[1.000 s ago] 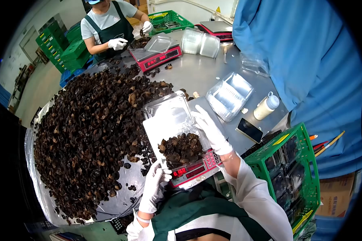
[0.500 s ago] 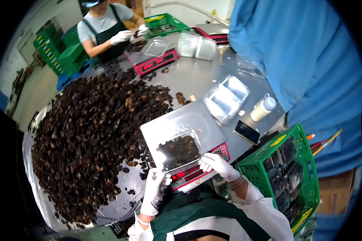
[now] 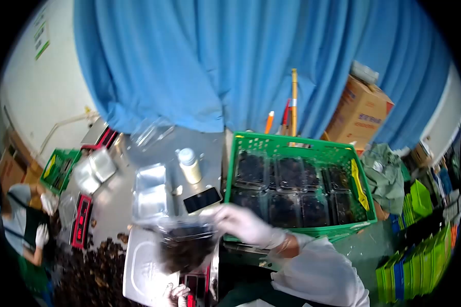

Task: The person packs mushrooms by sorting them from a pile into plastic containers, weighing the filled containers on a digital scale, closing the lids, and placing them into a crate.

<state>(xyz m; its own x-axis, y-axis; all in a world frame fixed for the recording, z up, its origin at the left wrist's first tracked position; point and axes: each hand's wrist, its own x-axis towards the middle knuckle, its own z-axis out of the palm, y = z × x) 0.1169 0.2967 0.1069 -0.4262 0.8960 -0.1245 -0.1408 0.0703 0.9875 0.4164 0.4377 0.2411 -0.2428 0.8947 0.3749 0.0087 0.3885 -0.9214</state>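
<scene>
My right hand (image 3: 246, 225), in a white glove, is closed on the edge of a clear plastic box (image 3: 188, 229). Dark brown pieces that look like wood ear mushrooms fill the box, which is tilted and blurred above the weighing scale (image 3: 141, 263). Near the scale's red front, at the bottom of the view, my gloved left hand (image 3: 176, 295) is apart from the box; its fingers are partly spread, with nothing seen in them. To the right stands a green crate (image 3: 297, 140) with several filled clear boxes in it.
Empty clear trays (image 3: 152, 192), a bottle (image 3: 189, 166) and a phone (image 3: 202, 199) lie beyond the scale. Loose dark pieces (image 3: 100, 271) are heaped on the left. A co-worker (image 3: 23, 220) stands at far left. Green crates (image 3: 420, 266) are stacked at right.
The filled box has been lifted off the scale in my right hand. My left hand has let go of it. The view has swung right, toward the green crate.
</scene>
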